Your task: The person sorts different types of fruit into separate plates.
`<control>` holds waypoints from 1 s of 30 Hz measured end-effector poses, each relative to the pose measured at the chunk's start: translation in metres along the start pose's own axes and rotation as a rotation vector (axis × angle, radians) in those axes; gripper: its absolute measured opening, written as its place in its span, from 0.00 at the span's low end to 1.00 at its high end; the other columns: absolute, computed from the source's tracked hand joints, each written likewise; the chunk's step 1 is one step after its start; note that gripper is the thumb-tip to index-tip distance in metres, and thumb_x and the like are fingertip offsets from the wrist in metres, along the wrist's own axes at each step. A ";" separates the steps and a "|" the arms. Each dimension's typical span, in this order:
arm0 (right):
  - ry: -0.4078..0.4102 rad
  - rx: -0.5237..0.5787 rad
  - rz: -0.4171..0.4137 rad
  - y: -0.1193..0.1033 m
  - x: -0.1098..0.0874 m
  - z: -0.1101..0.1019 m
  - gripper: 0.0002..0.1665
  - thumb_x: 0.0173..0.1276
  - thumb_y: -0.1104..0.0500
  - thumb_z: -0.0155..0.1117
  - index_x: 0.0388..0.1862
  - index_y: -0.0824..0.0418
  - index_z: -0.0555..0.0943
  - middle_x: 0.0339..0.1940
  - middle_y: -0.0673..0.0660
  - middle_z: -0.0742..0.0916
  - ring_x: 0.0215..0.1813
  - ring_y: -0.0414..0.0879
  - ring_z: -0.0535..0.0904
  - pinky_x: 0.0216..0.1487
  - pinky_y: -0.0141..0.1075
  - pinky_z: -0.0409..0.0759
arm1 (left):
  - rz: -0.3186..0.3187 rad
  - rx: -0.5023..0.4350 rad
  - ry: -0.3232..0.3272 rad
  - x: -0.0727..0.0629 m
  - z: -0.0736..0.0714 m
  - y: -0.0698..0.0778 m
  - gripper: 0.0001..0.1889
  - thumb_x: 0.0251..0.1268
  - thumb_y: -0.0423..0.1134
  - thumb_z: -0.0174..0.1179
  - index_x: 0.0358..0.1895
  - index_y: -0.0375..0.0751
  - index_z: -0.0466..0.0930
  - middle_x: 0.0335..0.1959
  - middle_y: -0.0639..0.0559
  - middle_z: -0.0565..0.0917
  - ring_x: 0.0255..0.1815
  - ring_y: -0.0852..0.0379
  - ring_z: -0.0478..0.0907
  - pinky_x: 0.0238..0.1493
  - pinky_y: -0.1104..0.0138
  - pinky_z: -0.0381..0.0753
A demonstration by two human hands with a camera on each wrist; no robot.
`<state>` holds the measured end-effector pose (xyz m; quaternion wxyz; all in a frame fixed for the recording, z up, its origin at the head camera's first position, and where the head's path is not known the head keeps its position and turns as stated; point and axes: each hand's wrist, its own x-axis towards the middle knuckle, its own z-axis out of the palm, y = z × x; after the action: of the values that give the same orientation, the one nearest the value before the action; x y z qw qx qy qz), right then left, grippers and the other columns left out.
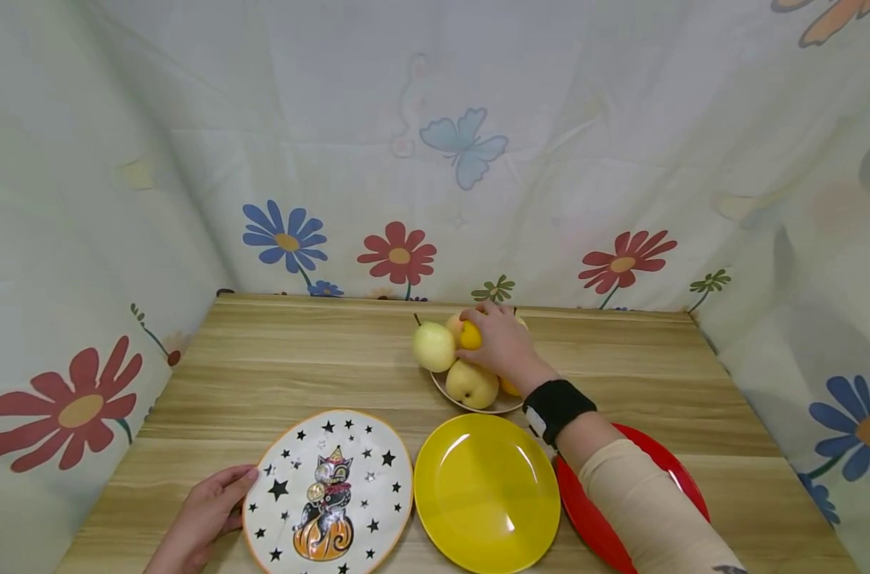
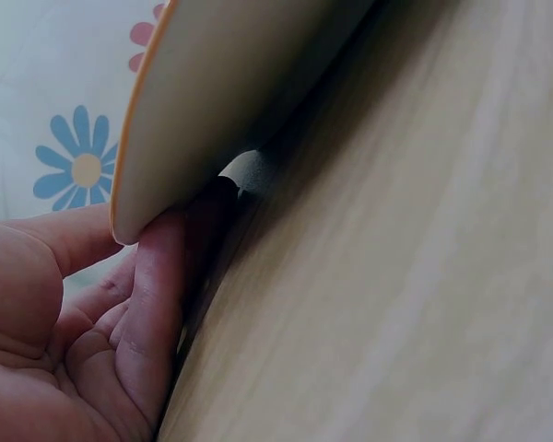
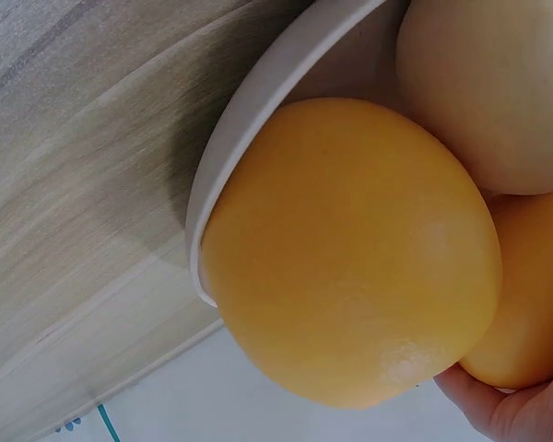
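Observation:
My left hand (image 1: 208, 506) pinches the left rim of a white plate (image 1: 356, 486) with black stars and a cat on a pumpkin. In the left wrist view, the thumb and fingers meet at the plate's orange edge, the fingers tucked underneath. My right hand (image 1: 505, 344) reaches into a fruit bowl (image 1: 509, 410) and grips a smooth yellow-orange fruit (image 1: 470, 335) between thumb and fingers. Beside it lie a pale green pear (image 1: 433, 347) and a yellowish pear (image 1: 472, 384). A larger-looking orange fruit (image 3: 350, 258) leans on the bowl's rim in the right wrist view.
A yellow plate (image 1: 487, 494) lies between the cat plate and a red plate (image 1: 667, 462), which my right forearm partly covers. All stand on a wood-grain table (image 1: 320, 351). Flowered cloth (image 1: 320, 143) hangs at the back and both sides.

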<state>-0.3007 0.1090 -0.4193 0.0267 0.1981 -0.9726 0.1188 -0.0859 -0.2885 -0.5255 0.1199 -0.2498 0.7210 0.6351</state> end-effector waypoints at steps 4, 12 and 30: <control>0.021 -0.003 0.004 0.001 0.000 0.003 0.33 0.54 0.41 0.72 0.56 0.52 0.76 0.58 0.59 0.75 0.57 0.59 0.68 0.55 0.53 0.75 | 0.004 0.009 0.002 0.000 0.000 -0.001 0.33 0.67 0.52 0.56 0.64 0.27 0.65 0.44 0.50 0.83 0.38 0.62 0.80 0.35 0.63 0.84; 0.060 -0.001 0.005 0.002 0.001 0.008 0.30 0.54 0.44 0.72 0.54 0.51 0.77 0.57 0.59 0.76 0.56 0.59 0.69 0.53 0.52 0.76 | 0.007 0.008 0.007 0.001 0.000 -0.002 0.32 0.67 0.51 0.56 0.63 0.27 0.65 0.43 0.51 0.84 0.38 0.62 0.80 0.35 0.63 0.84; 0.077 0.038 0.017 -0.002 -0.002 0.004 0.29 0.53 0.47 0.72 0.54 0.53 0.77 0.56 0.59 0.77 0.55 0.59 0.69 0.52 0.52 0.76 | -0.005 0.005 -0.004 0.002 0.000 -0.001 0.35 0.65 0.53 0.58 0.64 0.27 0.65 0.44 0.50 0.83 0.39 0.61 0.80 0.36 0.62 0.84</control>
<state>-0.2986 0.1070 -0.4231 0.0593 0.1856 -0.9700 0.1451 -0.0868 -0.2892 -0.5276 0.1236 -0.2503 0.7216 0.6335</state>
